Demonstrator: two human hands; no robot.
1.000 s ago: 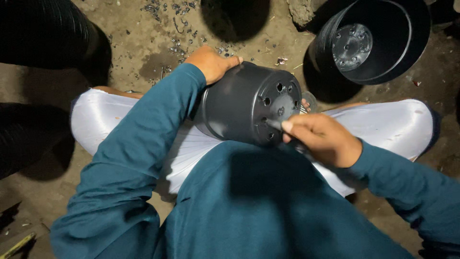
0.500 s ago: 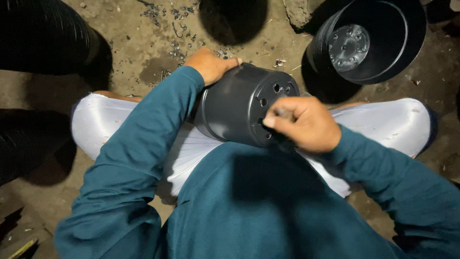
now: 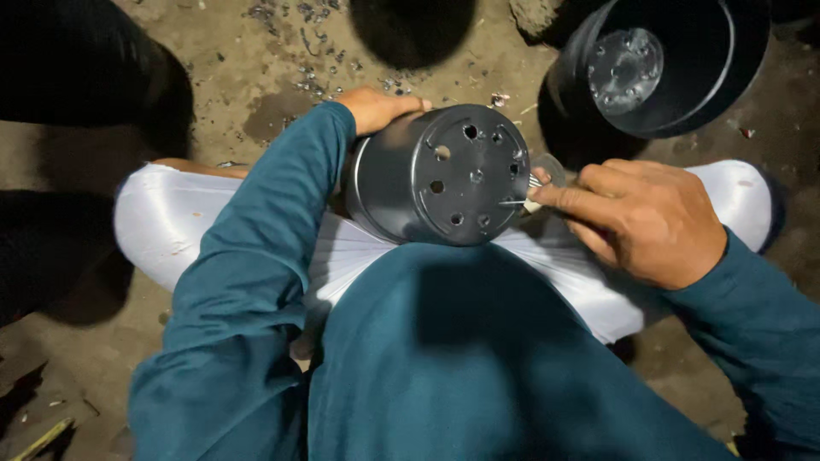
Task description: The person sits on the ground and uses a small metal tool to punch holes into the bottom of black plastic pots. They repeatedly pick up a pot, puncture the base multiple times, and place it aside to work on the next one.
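A black plastic pot (image 3: 440, 175) lies on its side across the person's lap, resting on the white cloth (image 3: 359, 256) that covers the legs. Its round bottom faces up toward the camera and shows a ring of small holes. The left hand (image 3: 380, 108) is on the far side of the pot, wrapped over its wall near the rim, fingers curled around it and holding it steady; only the back of the hand and the thumb side show, the rest is hidden behind the pot. The right hand (image 3: 645, 218) is just to the right of the pot's bottom, closed in a pinch with thumb and forefinger pressed together on a thin metal tool (image 3: 517, 201). The tip of that tool touches the right edge of the pot's bottom, near the lower holes. What kind of tool it is cannot be made out, since most of it is inside the hand.

Both arms wear teal sleeves (image 3: 256, 282), and the teal shirt fills the lower middle of the view. Farther out, at the upper right, a second black pot (image 3: 735, 77) lies on the dirt floor (image 3: 256, 68) with its open mouth toward the camera. Small bits of debris are scattered on the floor beyond the left hand.
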